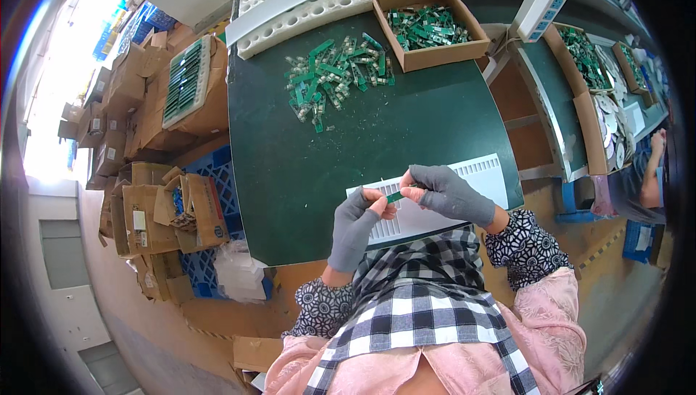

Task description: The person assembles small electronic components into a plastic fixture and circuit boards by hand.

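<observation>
A small green circuit board [394, 197] is pinched between my two hands, above a white slotted tray [478, 177] at the table's near edge. My left hand [357, 222], in a grey fingerless glove, grips one end with thumb and fingers. The other end is in the fingers of my right hand [448, 195], gloved the same way; those fingers partly cover the board. Further up the table lies a loose pile of small green boards [337, 76] with pale metallic parts.
A cardboard box [428, 58] full of similar boards stands at the far right of the green table [290, 192]. White foam trays [348, 14] line the far edge. Cartons [174, 210] are stacked at left. Another person's arm [654, 170] shows at far right.
</observation>
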Motion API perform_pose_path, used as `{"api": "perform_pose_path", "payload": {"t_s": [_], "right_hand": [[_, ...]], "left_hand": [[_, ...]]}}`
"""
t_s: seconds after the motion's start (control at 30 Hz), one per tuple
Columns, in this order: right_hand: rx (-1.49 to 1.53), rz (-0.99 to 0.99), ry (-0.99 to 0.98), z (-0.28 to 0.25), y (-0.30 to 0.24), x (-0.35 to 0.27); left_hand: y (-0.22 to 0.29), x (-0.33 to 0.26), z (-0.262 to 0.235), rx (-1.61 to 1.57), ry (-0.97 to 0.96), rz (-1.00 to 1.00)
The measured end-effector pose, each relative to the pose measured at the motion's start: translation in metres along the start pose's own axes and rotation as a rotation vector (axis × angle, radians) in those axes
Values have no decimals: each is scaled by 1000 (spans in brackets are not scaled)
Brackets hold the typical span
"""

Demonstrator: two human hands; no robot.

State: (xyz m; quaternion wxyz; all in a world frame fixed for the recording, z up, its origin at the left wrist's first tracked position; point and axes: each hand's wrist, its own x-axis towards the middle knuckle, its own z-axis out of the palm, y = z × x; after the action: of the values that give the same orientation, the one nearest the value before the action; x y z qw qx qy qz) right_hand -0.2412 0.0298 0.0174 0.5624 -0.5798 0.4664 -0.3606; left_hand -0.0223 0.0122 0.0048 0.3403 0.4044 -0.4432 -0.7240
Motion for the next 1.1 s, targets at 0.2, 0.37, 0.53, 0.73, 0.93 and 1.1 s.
{"api": "perform_pose_path", "payload": {"t_s": [0.2, 0.37, 0.53, 0.73, 0.93, 1.1], "right_hand": [[-83, 0, 255, 1, 31, -18], [-312, -102, 153, 4, 30, -12], [-644, -309, 23, 12, 25, 5], [-850, -316, -174, 12, 18, 20], [-817, -291, -278, 14, 16, 17], [99, 97, 103, 2, 4, -2]], "left_hand": [[-13, 13, -7, -51, 81, 5], [-18, 15, -3, -89, 170, 50], [-20, 15, 0, -87, 192, 53], [-20, 13, 3, -78, 214, 71], [-28, 15, 4, -105, 274, 92], [-18, 13, 12, -53, 301, 66]]}}
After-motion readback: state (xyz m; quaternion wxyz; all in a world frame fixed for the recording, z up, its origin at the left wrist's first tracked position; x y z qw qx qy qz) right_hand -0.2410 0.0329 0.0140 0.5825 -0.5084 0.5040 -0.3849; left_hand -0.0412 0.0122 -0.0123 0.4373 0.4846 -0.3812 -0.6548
